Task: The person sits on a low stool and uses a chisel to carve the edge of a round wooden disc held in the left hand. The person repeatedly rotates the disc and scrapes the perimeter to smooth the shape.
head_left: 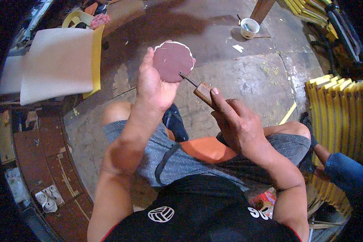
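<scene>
A round, maroon, flat disc (171, 61) with a ragged white edge along its top and right rests in my left hand (155, 86). The thumb lies along the disc's left side, and most of the other fingers are hidden behind it. My right hand (240, 125) is closed around the wooden handle of an awl (202, 92), index finger stretched along it. The awl's thin metal shaft points up and left, its small bent tip at the disc's lower right edge. Whether the tip touches the disc I cannot tell. An orange piece (209, 149) lies across my lap.
A white cup (249, 29) with sticks in it stands on the worn floor (246, 72). White foam-like sheets (58, 62) with a yellow edge are at left. Yellow-edged sheets (339, 113) are stacked at right, near another person's blue-clad leg (345, 169). A yellow strip (288, 113) lies nearby.
</scene>
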A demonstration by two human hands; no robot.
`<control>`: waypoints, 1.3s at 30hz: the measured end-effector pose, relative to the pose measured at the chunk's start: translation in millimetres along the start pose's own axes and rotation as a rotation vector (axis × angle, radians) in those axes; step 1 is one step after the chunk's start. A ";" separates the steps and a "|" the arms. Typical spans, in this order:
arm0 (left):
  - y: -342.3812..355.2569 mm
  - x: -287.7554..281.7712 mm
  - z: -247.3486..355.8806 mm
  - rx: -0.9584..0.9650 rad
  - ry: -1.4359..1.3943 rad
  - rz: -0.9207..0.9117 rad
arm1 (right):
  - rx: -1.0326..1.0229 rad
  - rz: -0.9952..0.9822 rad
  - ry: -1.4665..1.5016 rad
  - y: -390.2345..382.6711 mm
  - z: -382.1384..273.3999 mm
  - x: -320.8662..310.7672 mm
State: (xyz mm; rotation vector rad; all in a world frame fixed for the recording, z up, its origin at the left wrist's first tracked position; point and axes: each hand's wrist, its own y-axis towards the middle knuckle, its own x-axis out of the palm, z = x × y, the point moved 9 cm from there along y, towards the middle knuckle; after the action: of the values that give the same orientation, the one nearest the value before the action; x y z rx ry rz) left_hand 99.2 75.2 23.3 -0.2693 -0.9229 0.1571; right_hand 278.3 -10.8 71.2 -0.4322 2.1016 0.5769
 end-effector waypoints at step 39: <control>-6.5 -0.8 -13.3 -0.026 -0.049 -0.011 | 0.019 -0.050 0.002 7.3 -6.3 -4.2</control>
State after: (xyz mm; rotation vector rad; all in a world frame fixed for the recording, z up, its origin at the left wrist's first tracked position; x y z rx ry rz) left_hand 109.5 66.6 17.0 -0.2853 -0.9755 0.1427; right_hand 272.7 -7.8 79.6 -0.4733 2.0907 0.5271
